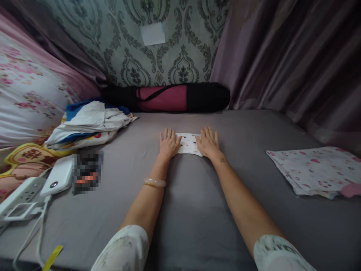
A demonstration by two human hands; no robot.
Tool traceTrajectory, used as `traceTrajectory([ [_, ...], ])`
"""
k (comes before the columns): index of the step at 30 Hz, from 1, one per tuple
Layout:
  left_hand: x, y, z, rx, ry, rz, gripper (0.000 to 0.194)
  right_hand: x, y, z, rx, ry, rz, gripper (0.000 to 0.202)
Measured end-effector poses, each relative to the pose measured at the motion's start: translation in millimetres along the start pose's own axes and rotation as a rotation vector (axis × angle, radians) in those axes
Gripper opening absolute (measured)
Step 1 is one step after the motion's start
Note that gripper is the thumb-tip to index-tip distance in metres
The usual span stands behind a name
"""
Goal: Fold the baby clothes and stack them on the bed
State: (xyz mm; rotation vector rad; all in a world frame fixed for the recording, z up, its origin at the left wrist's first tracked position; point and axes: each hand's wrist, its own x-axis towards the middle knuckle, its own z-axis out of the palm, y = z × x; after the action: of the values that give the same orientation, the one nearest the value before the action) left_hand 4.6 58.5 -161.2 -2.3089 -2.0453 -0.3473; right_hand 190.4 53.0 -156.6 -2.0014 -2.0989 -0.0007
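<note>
A small white cloth [188,144] with a scattered dark and brown print lies flat on the grey bed sheet [191,188]. My left hand [169,144] rests palm down on its left edge, fingers stretched out and pointing away from me. On the opposite edge lies my right hand [208,143], also flat, with its fingers spread. Both thumbs point inward over the cloth, and its middle shows between them. The parts under my palms are hidden.
A folded printed cloth [316,171] lies at right. At left are a clothes pile [93,120], a white power bank [58,176], a power strip [24,194] with cables, and a pixelated item [87,173]. A black and maroon bag [166,98] lies along the wall.
</note>
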Motion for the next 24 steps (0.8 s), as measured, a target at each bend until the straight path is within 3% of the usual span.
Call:
traceTrajectory([
  [4, 3, -9, 4.9, -0.046, -0.123, 0.010, 0.067, 1, 10, 8, -0.005, -0.115, 0.008, 0.066],
  [11, 5, -12, 7.1, -0.105, -0.174, -0.002, 0.068, 0, 13, 13, 0.005, -0.130, 0.012, 0.065],
  [15, 4, -11, 0.6, -0.084, -0.163, 0.007, 0.067, 0, 11, 7, 0.010, -0.104, 0.006, 0.063],
  [21, 3, 1, -3.9, 0.027, 0.015, 0.067, 0.066, -1, -7, 2, 0.024, 0.022, -0.084, 0.061],
  [24, 1, 4, 1.8, 0.031, -0.050, 0.114, 0.066, -4, -13, 6, 0.029, -0.050, -0.096, 0.058],
])
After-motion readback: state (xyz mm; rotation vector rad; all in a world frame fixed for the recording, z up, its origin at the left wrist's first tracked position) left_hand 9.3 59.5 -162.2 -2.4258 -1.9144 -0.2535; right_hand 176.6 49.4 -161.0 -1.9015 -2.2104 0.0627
